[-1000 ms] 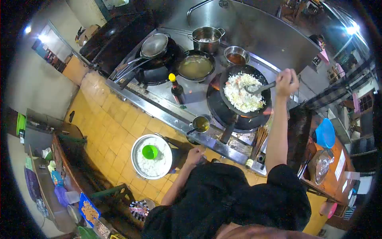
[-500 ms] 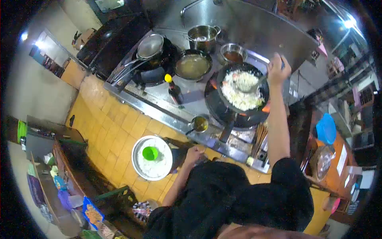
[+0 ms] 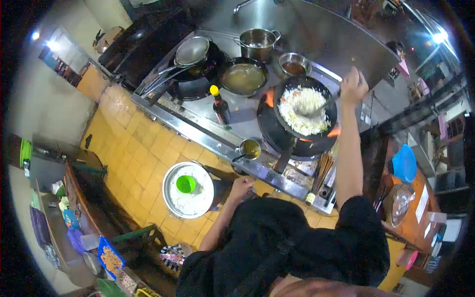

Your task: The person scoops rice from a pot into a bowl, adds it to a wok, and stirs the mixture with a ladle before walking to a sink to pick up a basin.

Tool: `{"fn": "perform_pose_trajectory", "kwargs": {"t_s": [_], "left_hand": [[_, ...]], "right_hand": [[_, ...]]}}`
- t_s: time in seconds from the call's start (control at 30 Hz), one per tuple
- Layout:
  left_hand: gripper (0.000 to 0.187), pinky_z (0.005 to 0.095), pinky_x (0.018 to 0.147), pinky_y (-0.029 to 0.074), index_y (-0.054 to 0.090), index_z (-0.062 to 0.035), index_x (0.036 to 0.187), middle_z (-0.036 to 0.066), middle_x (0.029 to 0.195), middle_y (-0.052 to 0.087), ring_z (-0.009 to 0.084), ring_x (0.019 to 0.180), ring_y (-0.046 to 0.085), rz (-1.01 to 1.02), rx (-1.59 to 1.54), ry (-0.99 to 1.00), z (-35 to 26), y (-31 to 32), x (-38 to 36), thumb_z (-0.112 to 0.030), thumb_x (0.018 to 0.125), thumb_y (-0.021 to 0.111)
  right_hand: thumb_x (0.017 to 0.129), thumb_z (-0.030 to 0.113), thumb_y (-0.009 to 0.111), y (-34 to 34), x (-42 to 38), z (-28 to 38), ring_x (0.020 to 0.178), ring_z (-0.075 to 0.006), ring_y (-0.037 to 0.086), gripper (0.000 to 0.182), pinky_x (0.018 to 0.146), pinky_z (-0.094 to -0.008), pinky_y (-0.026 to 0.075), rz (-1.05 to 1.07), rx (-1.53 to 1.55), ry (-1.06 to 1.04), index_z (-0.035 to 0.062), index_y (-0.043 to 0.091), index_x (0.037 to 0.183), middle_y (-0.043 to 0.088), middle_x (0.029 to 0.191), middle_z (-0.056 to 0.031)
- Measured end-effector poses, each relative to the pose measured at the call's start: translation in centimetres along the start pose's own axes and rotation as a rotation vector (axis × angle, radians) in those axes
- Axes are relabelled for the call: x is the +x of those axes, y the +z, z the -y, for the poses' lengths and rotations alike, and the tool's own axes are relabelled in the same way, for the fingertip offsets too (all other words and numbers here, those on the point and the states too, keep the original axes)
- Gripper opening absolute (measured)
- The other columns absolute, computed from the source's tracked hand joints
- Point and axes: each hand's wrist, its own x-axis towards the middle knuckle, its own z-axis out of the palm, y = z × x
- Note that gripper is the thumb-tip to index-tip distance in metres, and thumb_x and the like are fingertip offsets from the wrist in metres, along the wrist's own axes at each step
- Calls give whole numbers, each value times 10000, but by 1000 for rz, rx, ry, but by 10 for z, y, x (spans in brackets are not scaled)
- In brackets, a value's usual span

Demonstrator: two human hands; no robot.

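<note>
My right hand (image 3: 355, 85) is closed round the handle of a ladle (image 3: 312, 110), whose bowl lies in white rice (image 3: 303, 99) with bits of egg and greens. The rice is in a black wok (image 3: 332, 99), tilted over the burner, with orange flames showing at its sides. The wok's dark handle (image 3: 283, 162) points toward me. In front of the stove my left hand (image 3: 241, 188) is closed, near the stove's front edge; what it grips, if anything, is hidden. Left of it, a large pot of white rice (image 3: 203, 205) has a green bowl (image 3: 186, 184) in it.
A yellow-capped bottle (image 3: 221, 109), a small metal cup of oil (image 3: 250, 149), a pan of liquid (image 3: 243, 78), a steel pot (image 3: 258, 43), a sauce bowl (image 3: 295, 64) and a strainer (image 3: 192, 51) stand on the stove. A blue bowl (image 3: 404, 163) is on the right-hand table.
My right hand has shifted slightly right with the ladle, and the rice in the wok is stirred about. My left hand stays closed in nearly the same place. The view has shifted a little.
</note>
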Motion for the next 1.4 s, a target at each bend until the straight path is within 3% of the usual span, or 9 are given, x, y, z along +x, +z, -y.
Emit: {"fn": "perform_pose_trajectory", "kwargs": {"t_s": [0.2,0.33,0.4,0.53,0.63,0.87,0.93,0.97,1.4], "left_hand": [[189,233,448,361,528,-58,640,4,561,505,70,493,468,11,93,-54,1,-4,-6,-154,757,640],[208,259,441,369,526,-47,614,11,551,513,89,473,471,-106,257,31,22,-3,-1,-169,736,642],[220,267,446,372,526,-47,614,18,554,524,97,477,474,-48,68,-128,30,-1,0,-185,728,653],[238,270,441,373,518,-48,612,35,541,530,103,464,485,-49,239,87,42,-1,13,-199,724,664],[248,273,431,376,512,-46,609,37,531,526,109,453,494,-45,149,-11,25,2,-6,-202,727,665],[229,260,427,385,514,-41,628,20,537,525,93,461,490,6,-59,-192,33,11,-13,-180,718,673],[214,249,432,378,521,-47,635,12,527,514,84,467,485,123,242,118,45,12,4,-178,731,660],[223,244,435,373,525,-40,632,14,528,520,85,459,478,62,223,-118,10,19,-4,-187,740,652],[228,271,415,380,558,-12,677,41,549,544,103,461,508,49,117,-190,55,18,10,-215,740,641]], "right_hand": [[842,146,527,-19,-18,-12,414,-70,346,208,393,-201,312,56,72,34,40,478,670,385,503,12],[862,118,475,-39,-21,-66,428,-72,355,248,399,-213,326,-9,-143,-252,47,432,628,391,520,-3],[863,126,465,-28,-12,-48,413,-92,355,279,392,-231,320,15,156,-69,43,411,603,378,505,-12],[860,135,462,-9,-27,15,389,-117,342,296,380,-252,284,-180,377,166,43,388,589,373,485,-39],[855,119,458,-35,-2,-56,370,-119,337,294,372,-263,275,-22,174,-130,47,386,579,371,466,-41],[848,109,489,-24,-46,-18,384,-98,327,301,383,-242,257,-145,310,86,40,397,569,360,465,-23],[859,129,490,-24,-34,-22,384,-90,320,306,374,-232,254,56,207,-33,34,407,579,367,474,-21],[864,136,492,-16,-41,27,389,-82,332,298,375,-223,255,123,224,25,28,420,596,392,492,-19],[861,112,487,-39,-71,-15,438,-65,381,241,418,-227,311,325,-200,-229,15,446,644,431,517,3]]}}
